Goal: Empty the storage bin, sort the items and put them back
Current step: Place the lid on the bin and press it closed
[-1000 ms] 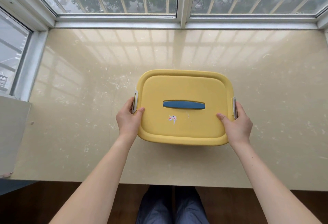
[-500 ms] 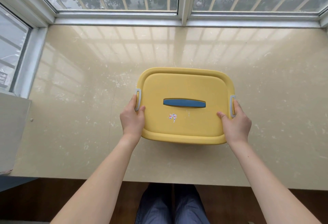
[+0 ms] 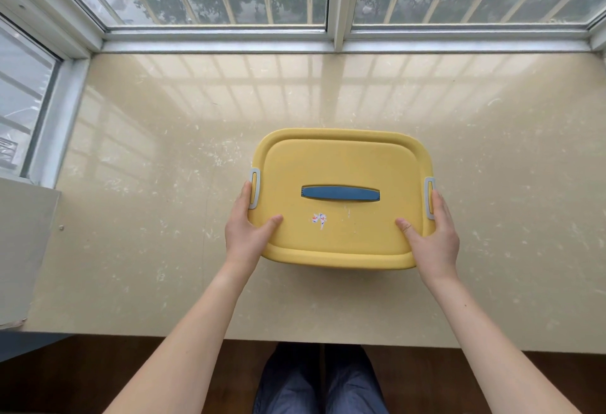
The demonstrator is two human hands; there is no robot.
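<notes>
A yellow storage bin (image 3: 341, 164) with its lid on stands on the beige sill. The lid has a flat blue handle (image 3: 341, 193) in the middle and a small torn sticker (image 3: 319, 219) near the front. Grey latches sit on both short sides: the left latch (image 3: 254, 188) and the right latch (image 3: 429, 198). My left hand (image 3: 247, 233) grips the bin's left side, thumb on the lid, fingers by the latch. My right hand (image 3: 433, 236) grips the right side the same way. The contents are hidden under the lid.
The wide beige stone sill (image 3: 164, 184) is bounded by window frames (image 3: 341, 39) at the back and left. Its front edge (image 3: 328, 341) runs above my legs. A beige panel (image 3: 23, 249) juts in at the left.
The bin has slid a little further from me on the sill. Both thumbs now lie further onto the lid, with fingers up along the latches.
</notes>
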